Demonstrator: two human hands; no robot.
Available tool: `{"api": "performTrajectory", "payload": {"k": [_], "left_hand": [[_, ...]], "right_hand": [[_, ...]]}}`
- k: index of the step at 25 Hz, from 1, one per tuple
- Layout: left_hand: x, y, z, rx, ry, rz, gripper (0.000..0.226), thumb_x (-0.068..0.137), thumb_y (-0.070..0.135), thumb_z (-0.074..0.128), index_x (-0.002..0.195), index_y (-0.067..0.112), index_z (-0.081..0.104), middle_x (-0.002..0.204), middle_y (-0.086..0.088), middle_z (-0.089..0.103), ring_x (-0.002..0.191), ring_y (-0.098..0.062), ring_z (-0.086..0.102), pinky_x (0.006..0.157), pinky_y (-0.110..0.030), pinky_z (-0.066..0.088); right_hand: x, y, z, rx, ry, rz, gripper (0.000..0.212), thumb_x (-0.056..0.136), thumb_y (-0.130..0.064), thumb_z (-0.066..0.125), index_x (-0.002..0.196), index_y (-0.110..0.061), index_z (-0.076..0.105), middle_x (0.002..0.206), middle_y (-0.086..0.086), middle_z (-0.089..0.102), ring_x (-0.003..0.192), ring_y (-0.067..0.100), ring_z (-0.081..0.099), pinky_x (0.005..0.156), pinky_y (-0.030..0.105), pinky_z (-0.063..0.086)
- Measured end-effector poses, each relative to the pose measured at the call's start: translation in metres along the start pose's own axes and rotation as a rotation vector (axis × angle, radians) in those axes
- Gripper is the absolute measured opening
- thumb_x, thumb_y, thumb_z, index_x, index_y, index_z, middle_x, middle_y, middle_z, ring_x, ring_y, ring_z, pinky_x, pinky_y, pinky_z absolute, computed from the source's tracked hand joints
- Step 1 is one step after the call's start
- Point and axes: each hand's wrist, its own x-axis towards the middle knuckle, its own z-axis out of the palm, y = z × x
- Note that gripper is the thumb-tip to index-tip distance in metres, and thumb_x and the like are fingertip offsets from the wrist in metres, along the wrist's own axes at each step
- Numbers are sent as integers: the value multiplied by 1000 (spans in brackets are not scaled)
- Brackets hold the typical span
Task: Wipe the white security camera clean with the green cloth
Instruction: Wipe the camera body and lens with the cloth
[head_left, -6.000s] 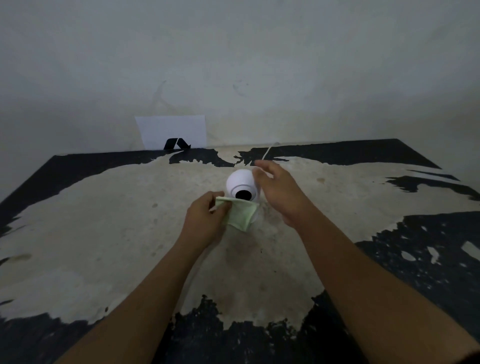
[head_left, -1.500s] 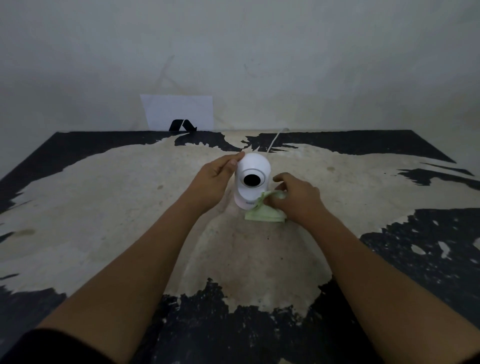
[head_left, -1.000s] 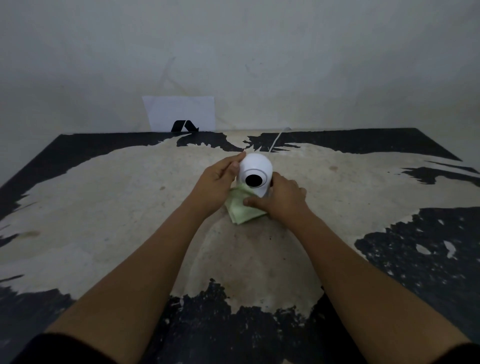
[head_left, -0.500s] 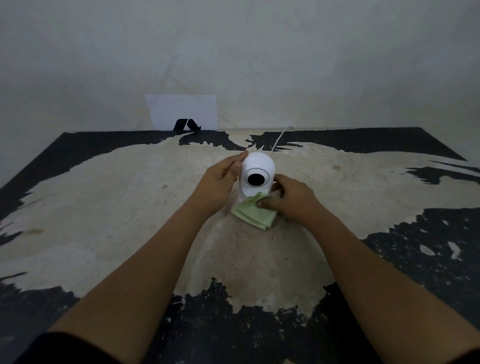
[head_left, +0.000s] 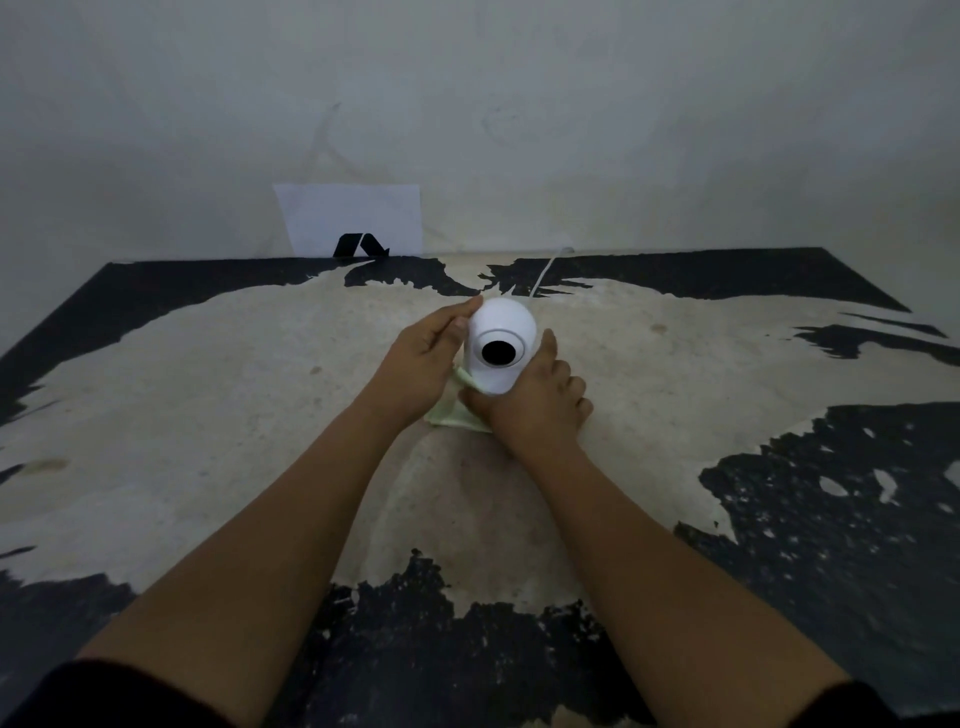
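The white security camera (head_left: 501, 332) stands upright mid-table, its round head and black lens facing me. My left hand (head_left: 423, 364) grips the left side of its head, thumb on top. My right hand (head_left: 527, 400) presses the green cloth (head_left: 452, 418) against the camera's lower front and base; only a folded corner of the cloth shows below and left of the hand. The camera's base is hidden behind my right hand.
The table (head_left: 208, 415) has a worn beige top with black peeling patches. A thin white cable (head_left: 543, 273) runs from behind the camera to the back edge. A white card with a black mark (head_left: 353, 221) leans on the wall.
My right hand with the cloth has slid left and up around the camera's base, covering more of the cloth. The left hand has kept its hold on the head.
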Motion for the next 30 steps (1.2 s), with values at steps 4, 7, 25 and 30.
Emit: {"api": "performTrajectory", "payload": {"k": [4, 7, 25, 30], "left_hand": [[0, 2, -3, 17, -12, 8, 36, 99, 21, 38, 133, 18, 50, 139, 1, 52, 127, -9, 46, 111, -33, 35], [-1, 5, -4, 33, -37, 8, 37, 99, 23, 38, 133, 21, 50, 139, 3, 52, 126, -9, 46, 110, -33, 36], [-44, 15, 2, 500, -12, 25, 31, 76, 41, 68, 100, 26, 56, 114, 0, 41, 108, -17, 39, 95, -33, 37], [-21, 11, 0, 378, 158, 29, 9, 82, 18, 64, 81, 20, 55, 106, 2, 55, 96, -16, 55, 72, -7, 35]], "right_hand": [[8, 14, -16, -76, -97, -165, 85, 61, -59, 75, 128, -21, 39, 123, 6, 54, 113, 33, 47, 91, 43, 34], [22, 30, -39, 1, -251, -268, 67, 66, -45, 77, 124, -24, 52, 112, 2, 65, 105, 27, 58, 92, 45, 43], [-4, 10, -91, 284, -315, -506, 14, 86, -30, 65, 87, -19, 72, 71, 6, 65, 61, 10, 51, 61, 26, 42], [24, -3, -99, 623, -144, -302, 14, 92, -31, 55, 96, -27, 68, 100, -3, 68, 89, 10, 58, 83, 29, 45]]}}
